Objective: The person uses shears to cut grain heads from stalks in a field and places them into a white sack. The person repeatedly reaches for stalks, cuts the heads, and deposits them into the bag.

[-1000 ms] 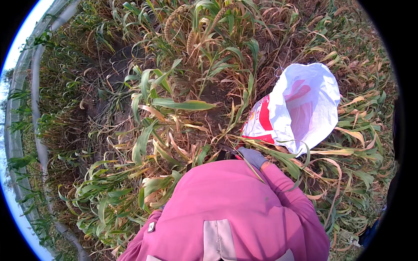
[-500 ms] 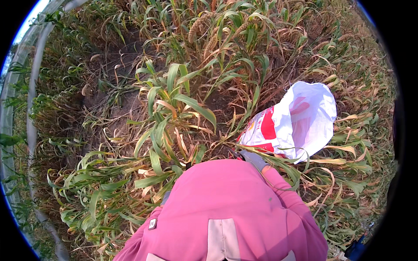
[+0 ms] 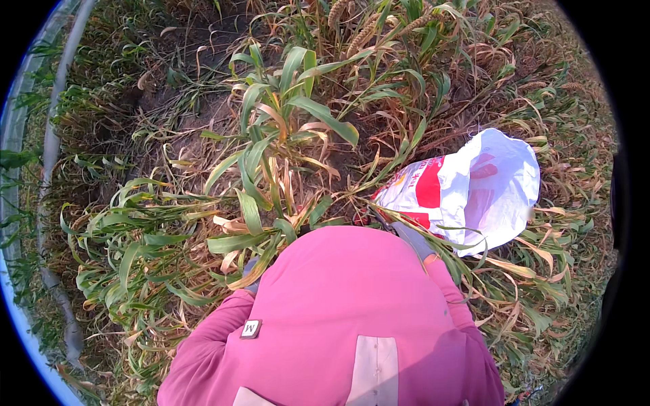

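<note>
My right hand (image 3: 412, 239), in a grey glove, is low among the stalks just below the white woven bag (image 3: 452, 186). Its fingers are mostly hidden by leaves and my pink garment (image 3: 338, 291). A small red and dark thing (image 3: 363, 218) shows close to that hand, too covered to name. Only a sliver of my left hand (image 3: 252, 266), also gloved in grey, comes out beside the garment; long leaves cross it and its fingers are out of sight. Ahead of both hands stands a leafy green plant (image 3: 261, 152). The bag, with red printed panels, lies tilted, its mouth gaping to the right.
Drooping seed heads (image 3: 363, 35) hang among more plants at the far side. Bent stalks and leaves (image 3: 142, 233) spread on the left. Bare brown soil (image 3: 210, 115) shows beyond the plant. A pale pipe (image 3: 53, 135) with clear sheeting runs along the left edge.
The view has shifted, so the plants and bag sit somewhat further right and the plant higher. A bit more of my left glove shows. My right hand stays beside the bag.
</note>
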`<action>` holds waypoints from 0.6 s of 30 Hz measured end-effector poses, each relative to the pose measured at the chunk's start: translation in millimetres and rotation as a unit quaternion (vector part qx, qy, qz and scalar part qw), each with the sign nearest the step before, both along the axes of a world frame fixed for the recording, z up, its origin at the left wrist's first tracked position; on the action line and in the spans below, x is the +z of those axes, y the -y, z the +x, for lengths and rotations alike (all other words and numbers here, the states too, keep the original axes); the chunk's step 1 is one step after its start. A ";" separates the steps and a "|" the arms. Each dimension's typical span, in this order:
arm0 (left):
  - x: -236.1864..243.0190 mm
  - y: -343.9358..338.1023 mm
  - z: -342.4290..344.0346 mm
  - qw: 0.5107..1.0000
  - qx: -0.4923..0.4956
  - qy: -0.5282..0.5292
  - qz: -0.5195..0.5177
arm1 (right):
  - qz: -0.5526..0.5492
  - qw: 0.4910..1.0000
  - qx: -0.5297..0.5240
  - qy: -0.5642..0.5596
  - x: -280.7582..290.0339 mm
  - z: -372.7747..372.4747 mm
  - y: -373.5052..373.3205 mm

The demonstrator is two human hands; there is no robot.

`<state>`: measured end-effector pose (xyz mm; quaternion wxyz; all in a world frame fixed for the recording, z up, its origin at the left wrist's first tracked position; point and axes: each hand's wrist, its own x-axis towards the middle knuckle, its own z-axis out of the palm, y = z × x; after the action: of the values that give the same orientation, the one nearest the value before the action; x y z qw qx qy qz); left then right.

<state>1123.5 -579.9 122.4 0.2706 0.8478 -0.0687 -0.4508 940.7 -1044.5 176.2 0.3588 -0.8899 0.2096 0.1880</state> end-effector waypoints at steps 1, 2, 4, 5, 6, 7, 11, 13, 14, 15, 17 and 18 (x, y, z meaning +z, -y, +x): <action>2.9 4.9 -2.8 1.000 -0.005 0.006 -0.009 | -0.007 1.000 -0.005 -0.013 1.7 -9.9 1.7; 5.0 11.2 -1.2 1.000 -0.013 0.012 -0.022 | -0.014 0.999 -0.009 -0.029 3.9 -16.9 2.3; 9.4 21.0 -10.0 0.999 -0.006 0.023 -0.047 | -0.026 0.998 0.009 -0.053 7.3 -17.2 8.5; 11.0 29.5 -7.3 0.998 -0.012 0.033 -0.061 | -0.028 0.998 0.007 -0.058 7.4 -19.2 8.4; 13.8 35.4 -6.2 0.996 -0.021 0.042 -0.074 | -0.032 0.998 0.012 -0.061 9.7 -18.7 10.3; 14.4 44.2 -6.1 0.994 -0.018 0.053 -0.089 | -0.037 0.997 0.023 -0.066 11.6 -14.2 12.8; 23.2 70.3 4.5 0.983 -0.061 0.098 -0.140 | -0.044 0.996 0.044 -0.068 13.8 -3.1 18.4; 28.6 74.6 7.7 0.975 -0.093 0.120 -0.161 | -0.047 0.996 0.049 -0.064 14.5 1.6 18.3; 32.4 76.0 11.0 0.970 -0.114 0.128 -0.172 | -0.048 0.996 0.051 -0.062 16.0 4.6 18.8; 38.2 75.7 13.1 0.965 -0.133 0.135 -0.183 | -0.047 0.996 0.053 -0.058 18.1 5.5 18.5; 49.1 76.5 22.3 0.955 -0.170 0.148 -0.194 | -0.048 0.996 0.046 -0.054 23.5 9.7 19.1; 57.5 72.9 27.5 0.950 -0.188 0.153 -0.197 | -0.047 0.997 0.037 -0.057 30.9 13.9 18.1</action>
<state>1151.1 -652.8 179.9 0.3289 0.8082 -0.3550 -0.3356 954.6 -1062.7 207.1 0.2969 -0.9008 0.2050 0.2417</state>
